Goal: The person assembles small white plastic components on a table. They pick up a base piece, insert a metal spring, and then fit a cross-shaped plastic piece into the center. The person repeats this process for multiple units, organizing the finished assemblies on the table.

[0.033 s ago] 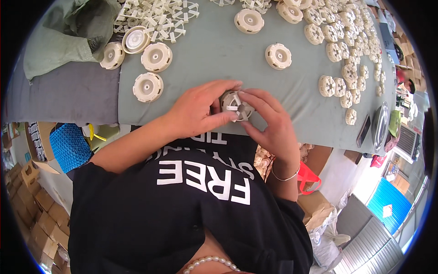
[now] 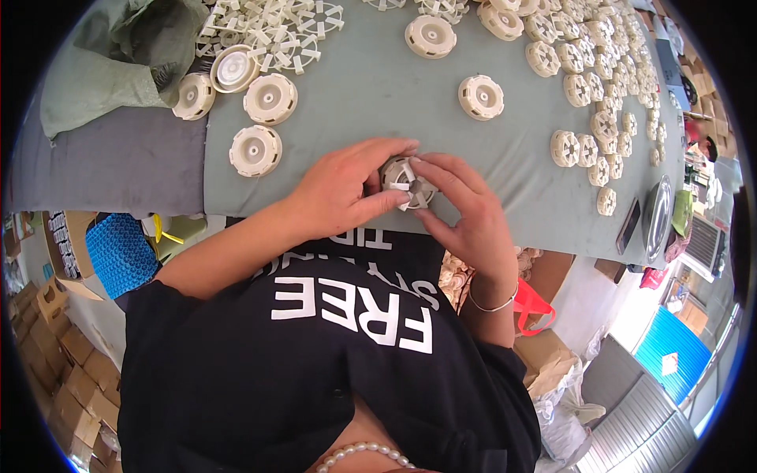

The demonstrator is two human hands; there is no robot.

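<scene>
A round cream plastic cap with a spoked insert (image 2: 416, 189) is held between my two hands, close to the table's near edge. My left hand (image 2: 347, 188) curls around its left side, the thumb on the spokes and the fingers along the far rim. From the other side my right hand (image 2: 465, 206) grips it, fingertips on the upper rim and thumb at the lower edge. The fingers hide part of the rim. Left of my hands, a similar cap (image 2: 255, 150) lies flat on the table, without a spoked insert showing.
Loose white spoked inserts (image 2: 272, 31) are heaped at the far left, beside a grey-green sack (image 2: 102, 79). One cap (image 2: 481, 97) lies beyond my right hand. Many assembled caps (image 2: 605, 126) cover the table's right side, near a phone (image 2: 628, 225) and a metal tray (image 2: 658, 219).
My left thumb has shifted very slightly up on the spokes, and the cap's insert sits at a slightly different angle. The rest looks the same.
</scene>
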